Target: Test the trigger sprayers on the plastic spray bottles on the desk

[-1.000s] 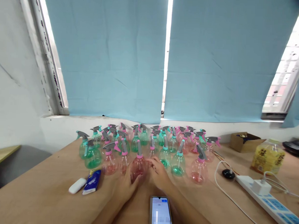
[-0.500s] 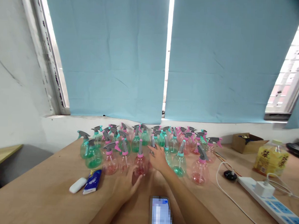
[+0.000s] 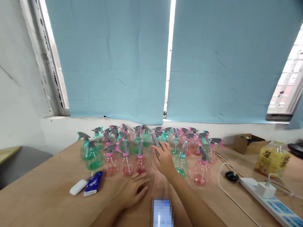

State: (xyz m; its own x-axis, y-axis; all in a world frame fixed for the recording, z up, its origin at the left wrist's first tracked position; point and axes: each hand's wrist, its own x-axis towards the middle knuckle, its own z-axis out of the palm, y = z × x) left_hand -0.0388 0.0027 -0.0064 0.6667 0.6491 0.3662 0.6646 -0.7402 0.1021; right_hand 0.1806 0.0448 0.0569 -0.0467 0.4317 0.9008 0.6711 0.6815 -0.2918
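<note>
Many see-through spray bottles with grey trigger heads, some green and some pink, stand close together at the back of the table. My right hand is closed around a spray bottle near its head, which leans left; the hand hides most of its body. On the tabletop lies my left hand, fingers apart and holding nothing. Just beyond its fingertips stands a pink spray bottle. A green spray bottle and another pink spray bottle are to the right of my right hand.
A phone lies between my forearms. To the left are a blue packet and a white case. The right side holds a power strip with cables, a yellow drink bottle, a cardboard box and a black puck-like object.
The spray bottle head at my right hand has risen and tipped left. My left hand has drawn back from the pink bottle and now lies flatter on the table.
</note>
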